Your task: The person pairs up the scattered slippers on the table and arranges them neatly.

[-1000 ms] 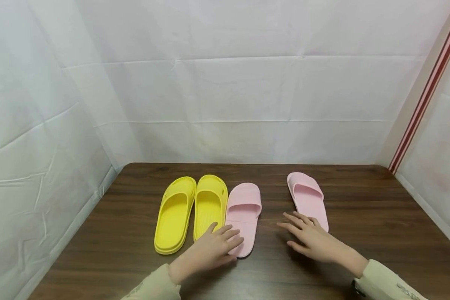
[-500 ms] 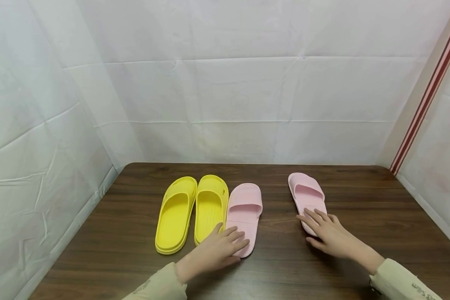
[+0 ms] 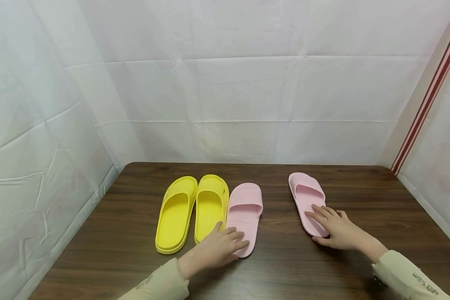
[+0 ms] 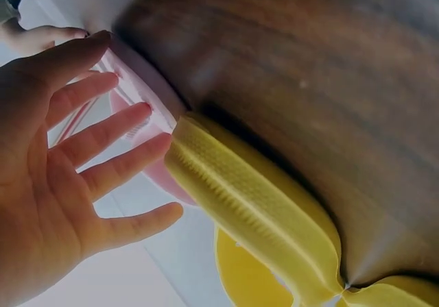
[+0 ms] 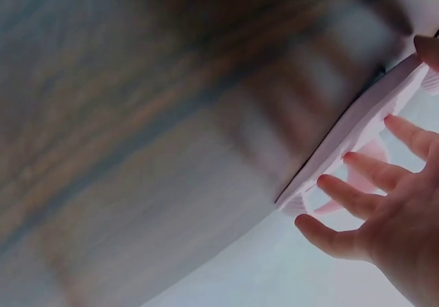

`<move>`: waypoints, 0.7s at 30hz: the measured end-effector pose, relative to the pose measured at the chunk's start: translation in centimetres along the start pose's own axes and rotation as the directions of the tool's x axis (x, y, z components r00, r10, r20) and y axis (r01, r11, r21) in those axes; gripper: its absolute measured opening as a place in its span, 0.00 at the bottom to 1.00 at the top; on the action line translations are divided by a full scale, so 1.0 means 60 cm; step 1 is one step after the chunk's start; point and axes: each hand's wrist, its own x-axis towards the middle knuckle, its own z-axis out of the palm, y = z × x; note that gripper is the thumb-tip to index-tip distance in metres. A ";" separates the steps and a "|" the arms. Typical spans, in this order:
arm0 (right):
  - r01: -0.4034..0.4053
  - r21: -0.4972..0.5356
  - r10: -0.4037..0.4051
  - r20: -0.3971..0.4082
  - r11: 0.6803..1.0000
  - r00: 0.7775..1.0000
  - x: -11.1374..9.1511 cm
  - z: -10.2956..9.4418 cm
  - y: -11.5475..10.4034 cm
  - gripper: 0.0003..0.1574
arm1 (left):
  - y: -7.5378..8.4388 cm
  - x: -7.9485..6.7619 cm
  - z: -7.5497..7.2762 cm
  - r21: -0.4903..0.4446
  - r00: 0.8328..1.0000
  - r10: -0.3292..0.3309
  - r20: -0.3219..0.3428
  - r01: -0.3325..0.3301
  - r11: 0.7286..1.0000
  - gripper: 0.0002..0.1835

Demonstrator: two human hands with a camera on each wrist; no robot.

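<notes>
Two pink slippers stand apart in the head view. My left hand (image 3: 219, 248) is over the heel of the left pink slipper (image 3: 245, 196). In the left wrist view its fingers are straight and spread, palm bare. My right hand (image 3: 335, 230) reaches onto the heel half of the right pink slipper (image 3: 303, 183), which lies tilted. From the right wrist view, spread fingertips (image 5: 329, 183) sit along that slipper's edge, with the thumb by its heel end. Two yellow slippers (image 3: 174, 221) lie side by side, left of the pink one. My left hand hides part of one yellow heel.
The brown wooden table (image 3: 277, 271) carries all the slippers, toes toward its far edge. White cloth (image 3: 240, 91) hangs behind and along both sides. A red stripe (image 3: 427, 100) runs down the cloth at the right.
My right hand has moved rightward, from beside the right pink slipper to over its heel half. My left hand has shifted slightly right. The slippers look nearly unmoved.
</notes>
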 end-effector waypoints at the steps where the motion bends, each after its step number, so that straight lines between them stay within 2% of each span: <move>1: 0.002 0.001 -0.002 0.004 1.000 1.000 0.000 -0.001 0.002 0.40 | -0.001 0.001 -0.001 -0.003 1.000 0.002 0.009 -0.002 1.000 0.22; 12: -0.004 0.022 0.003 0.055 1.000 0.998 0.000 -0.007 0.012 0.39 | -0.006 0.004 -0.004 -0.019 0.997 0.013 0.078 -0.012 1.000 0.23; 21: 0.006 0.022 -0.007 0.033 1.000 0.999 0.000 -0.010 0.004 0.36 | -0.004 0.007 -0.003 0.000 0.998 0.014 0.069 -0.014 1.000 0.22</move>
